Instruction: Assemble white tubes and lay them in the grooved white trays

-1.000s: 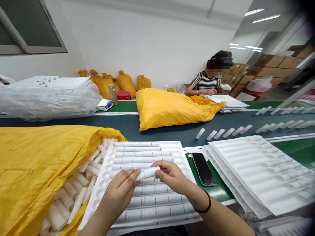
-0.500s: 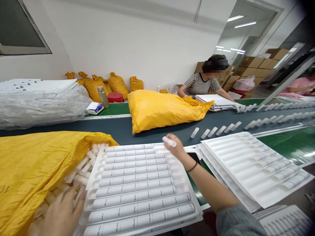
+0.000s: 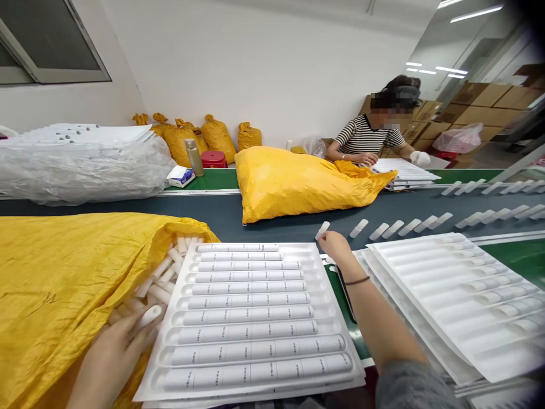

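Note:
My right hand (image 3: 337, 248) reaches over the belt, its fingers closed around the lower end of a short white tube (image 3: 323, 227), which leans. At the mouth of the open yellow sack (image 3: 85, 267), my left hand (image 3: 113, 352) grips another white tube (image 3: 150, 316) between thumb and fingers. More loose white tubes (image 3: 164, 284) fill the sack's mouth. Between my hands lies a white plastic tray (image 3: 327, 307), its grooves lined with rows of white tubes with small dark print (image 3: 255, 313).
A row of spaced white tubes (image 3: 392, 229) stands on the dark conveyor belt (image 3: 213, 207). Across it lies a full yellow sack (image 3: 298, 184). Partly filled trays (image 3: 430, 284) are stacked at right. A co-worker (image 3: 378, 136) handles trays beyond the belt. Bagged trays (image 3: 76, 170) sit far left.
My right hand has moved forward with its tube, down to the belt. My left hand, blurred among the loose tubes before, now has one in its grip. The view has shifted slightly.

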A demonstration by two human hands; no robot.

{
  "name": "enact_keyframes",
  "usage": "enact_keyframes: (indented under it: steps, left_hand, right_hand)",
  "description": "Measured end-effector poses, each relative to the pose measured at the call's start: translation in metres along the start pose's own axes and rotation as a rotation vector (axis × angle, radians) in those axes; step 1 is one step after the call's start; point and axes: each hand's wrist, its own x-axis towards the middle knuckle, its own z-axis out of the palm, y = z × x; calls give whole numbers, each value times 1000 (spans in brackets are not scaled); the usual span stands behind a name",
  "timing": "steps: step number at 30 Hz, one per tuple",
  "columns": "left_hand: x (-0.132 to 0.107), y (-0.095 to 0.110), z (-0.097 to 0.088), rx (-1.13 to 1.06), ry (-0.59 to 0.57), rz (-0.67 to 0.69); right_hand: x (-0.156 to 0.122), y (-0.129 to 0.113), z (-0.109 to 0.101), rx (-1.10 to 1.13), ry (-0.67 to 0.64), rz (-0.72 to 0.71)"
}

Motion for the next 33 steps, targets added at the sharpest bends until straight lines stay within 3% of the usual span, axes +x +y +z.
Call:
enact_keyframes:
  steps: [2,5,7,12,17,22,25,28,33]
  left_hand:
    - [-4,28,1,-62,31,-24]
    - [-7,66,11,-277,21,171]
    - [-6,81,19,-324,56,287]
    - [-9,99,27,-383,155,504]
    - [-20,121,28,-288,120,677]
    - [-28,139,24,-137,111,799]
    - [-30,143,20,-142,71,824]
    - [-29,142,16,-215,31,716]
    - [-22,140,14,-373,-265,502]
  right_hand:
    - [-19,-11,12,39,-50,-188]
    - [-38,-23,28,60,-123,-394]
    - [-44,-27,31,46,-102,-459]
    - [-79,-42,18,105,55,-518]
    - [-143,-81,28,539,-59,-736]
    - [-165,-104,31,514,-7,-981]
    - [-165,-104,26,436,59,-1089]
    - [-166,-100,25,461,163,-1102]
    - [-167,-94,31,471,137,-1085]
